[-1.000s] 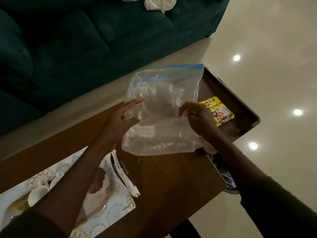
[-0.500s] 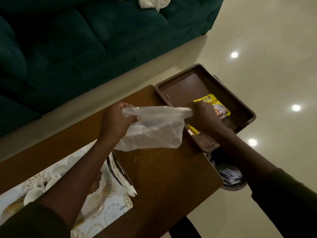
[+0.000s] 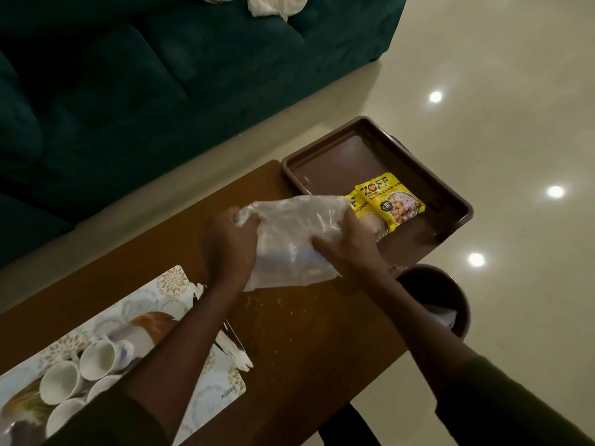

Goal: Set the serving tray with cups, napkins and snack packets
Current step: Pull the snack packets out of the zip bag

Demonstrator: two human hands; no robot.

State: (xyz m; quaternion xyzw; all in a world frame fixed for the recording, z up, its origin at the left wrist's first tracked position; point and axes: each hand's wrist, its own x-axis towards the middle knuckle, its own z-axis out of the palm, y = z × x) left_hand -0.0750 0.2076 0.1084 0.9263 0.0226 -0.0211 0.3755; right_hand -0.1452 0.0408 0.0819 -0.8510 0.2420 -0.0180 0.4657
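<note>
A clear plastic zip bag (image 3: 291, 243) lies folded on the brown table (image 3: 309, 342). My left hand (image 3: 230, 249) grips its left end and my right hand (image 3: 349, 246) presses on its right side. Just beyond sits a brown serving tray (image 3: 325, 162) overhanging the table's far end. Two yellow snack packets (image 3: 391, 202) lie in the tray, one partly under the other and partly behind my right hand. Several white cups (image 3: 82, 371) lie on a patterned placemat (image 3: 206, 397) at the lower left, beside white napkins (image 3: 235, 349).
A dark green sofa (image 3: 161, 75) runs along the far side with a white cloth (image 3: 277, 4) on it. A round dark bin (image 3: 434, 300) stands on the tiled floor (image 3: 483, 91) right of the table, below the tray.
The bag was held up open in front of the tray; both hands have brought it down and folded it flat on the table. A second yellow packet now shows in the tray.
</note>
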